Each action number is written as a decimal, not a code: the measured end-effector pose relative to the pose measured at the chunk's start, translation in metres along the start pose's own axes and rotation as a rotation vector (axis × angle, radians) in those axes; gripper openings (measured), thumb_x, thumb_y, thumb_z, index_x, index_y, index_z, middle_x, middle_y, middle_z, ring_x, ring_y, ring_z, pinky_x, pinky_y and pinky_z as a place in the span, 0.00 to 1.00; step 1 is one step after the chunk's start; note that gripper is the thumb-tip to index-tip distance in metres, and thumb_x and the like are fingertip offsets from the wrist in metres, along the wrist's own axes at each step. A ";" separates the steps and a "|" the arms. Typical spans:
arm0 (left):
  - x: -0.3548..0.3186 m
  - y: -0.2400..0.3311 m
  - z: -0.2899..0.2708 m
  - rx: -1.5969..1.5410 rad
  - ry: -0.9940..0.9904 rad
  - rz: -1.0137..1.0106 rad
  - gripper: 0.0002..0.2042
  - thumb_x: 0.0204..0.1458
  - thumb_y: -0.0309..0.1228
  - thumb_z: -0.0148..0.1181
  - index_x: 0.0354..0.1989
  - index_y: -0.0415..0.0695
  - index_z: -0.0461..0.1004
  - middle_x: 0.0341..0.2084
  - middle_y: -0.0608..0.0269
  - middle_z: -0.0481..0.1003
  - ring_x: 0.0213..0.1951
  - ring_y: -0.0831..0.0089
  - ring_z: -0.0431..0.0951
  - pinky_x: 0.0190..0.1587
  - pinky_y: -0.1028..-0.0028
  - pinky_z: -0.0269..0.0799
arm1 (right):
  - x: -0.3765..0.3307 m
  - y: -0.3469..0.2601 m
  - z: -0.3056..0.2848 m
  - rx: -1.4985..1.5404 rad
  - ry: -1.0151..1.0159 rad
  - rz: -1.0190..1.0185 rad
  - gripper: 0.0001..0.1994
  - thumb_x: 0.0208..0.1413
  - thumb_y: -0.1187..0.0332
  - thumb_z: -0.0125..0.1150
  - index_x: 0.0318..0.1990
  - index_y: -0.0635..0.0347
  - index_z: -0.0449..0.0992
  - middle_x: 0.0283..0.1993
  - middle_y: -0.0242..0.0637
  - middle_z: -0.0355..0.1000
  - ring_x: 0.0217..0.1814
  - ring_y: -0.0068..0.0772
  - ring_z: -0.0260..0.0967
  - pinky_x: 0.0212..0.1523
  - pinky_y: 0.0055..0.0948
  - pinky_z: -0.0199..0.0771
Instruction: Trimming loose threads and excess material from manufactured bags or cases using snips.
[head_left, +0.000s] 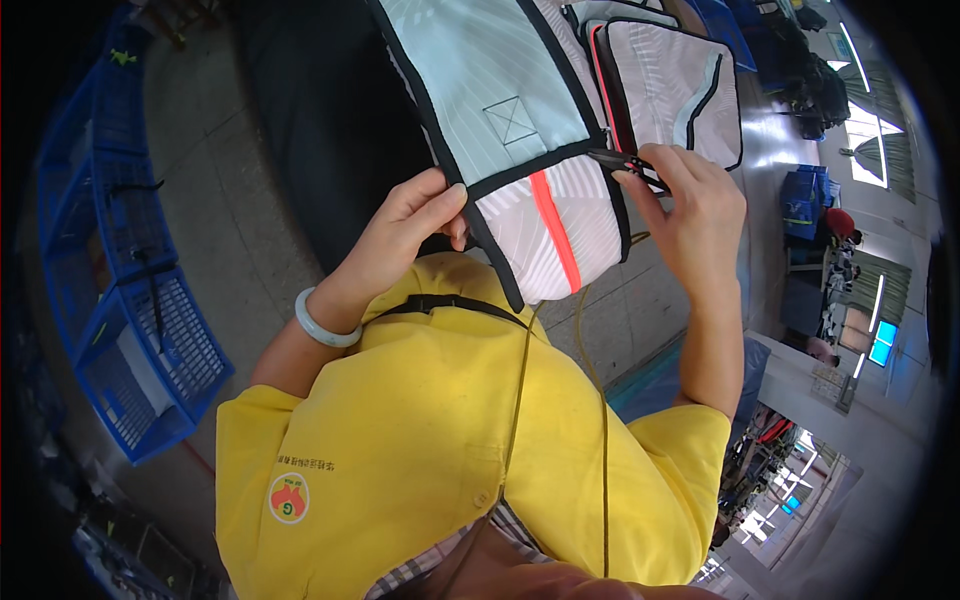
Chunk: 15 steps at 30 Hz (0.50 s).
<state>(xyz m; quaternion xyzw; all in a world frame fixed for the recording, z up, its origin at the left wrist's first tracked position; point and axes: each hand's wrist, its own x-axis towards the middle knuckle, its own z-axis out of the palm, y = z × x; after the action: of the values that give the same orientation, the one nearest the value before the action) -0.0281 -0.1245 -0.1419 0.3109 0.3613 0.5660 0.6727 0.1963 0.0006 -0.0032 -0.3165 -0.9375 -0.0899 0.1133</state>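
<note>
A sewn fabric piece with black edge binding hangs over the front of the work surface. Its upper part is pale blue-grey with a stitched crossed square; below lies a whitish striped section with a coral strip. My left hand grips the bound left edge, thumb on top, fingers partly hidden beneath. At the opposite edge, my right hand holds small black thread snips. Their tips touch or nearly touch the binding where the two sections meet; whether a thread is between them, I cannot tell.
Several similar bound pieces are stacked just right of the work. Blue plastic crates line the floor at left. A dark surface extends beyond my left hand. Thin cords hang down my front. Other people work far right.
</note>
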 end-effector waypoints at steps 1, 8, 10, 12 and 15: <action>0.001 0.000 0.000 0.024 -0.003 0.006 0.10 0.64 0.32 0.47 0.35 0.41 0.71 0.23 0.69 0.70 0.28 0.81 0.71 0.36 0.79 0.70 | 0.001 0.000 -0.001 -0.020 0.006 -0.021 0.11 0.46 0.63 0.69 0.34 0.55 0.75 0.26 0.33 0.71 0.27 0.38 0.69 0.27 0.33 0.66; 0.003 -0.002 -0.001 0.015 -0.009 0.016 0.10 0.64 0.33 0.47 0.35 0.41 0.71 0.22 0.69 0.70 0.28 0.82 0.71 0.36 0.79 0.70 | 0.007 -0.001 -0.006 -0.101 0.002 -0.087 0.10 0.46 0.63 0.69 0.33 0.54 0.74 0.27 0.30 0.70 0.28 0.34 0.69 0.28 0.32 0.65; 0.003 -0.001 0.000 0.014 -0.014 0.019 0.10 0.64 0.33 0.47 0.35 0.40 0.71 0.23 0.69 0.70 0.28 0.82 0.71 0.36 0.79 0.70 | 0.008 -0.001 -0.006 -0.116 -0.001 -0.103 0.11 0.45 0.63 0.69 0.33 0.54 0.75 0.27 0.30 0.70 0.28 0.33 0.69 0.28 0.31 0.65; 0.002 0.001 0.000 0.008 -0.009 0.007 0.10 0.64 0.33 0.47 0.35 0.40 0.71 0.23 0.69 0.70 0.28 0.82 0.71 0.36 0.79 0.70 | 0.007 -0.001 -0.007 -0.133 -0.005 -0.115 0.11 0.45 0.63 0.69 0.33 0.54 0.75 0.27 0.30 0.70 0.28 0.33 0.69 0.28 0.31 0.65; 0.001 0.002 0.000 0.014 -0.004 -0.001 0.10 0.64 0.33 0.47 0.36 0.40 0.71 0.23 0.69 0.70 0.28 0.81 0.71 0.36 0.78 0.70 | 0.005 0.000 -0.005 -0.126 0.014 -0.122 0.11 0.45 0.63 0.69 0.33 0.54 0.75 0.26 0.29 0.70 0.27 0.32 0.68 0.28 0.30 0.64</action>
<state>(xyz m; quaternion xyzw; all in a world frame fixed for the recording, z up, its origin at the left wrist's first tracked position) -0.0294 -0.1228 -0.1406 0.3164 0.3640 0.5626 0.6715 0.1932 0.0017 0.0032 -0.2646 -0.9467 -0.1576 0.0942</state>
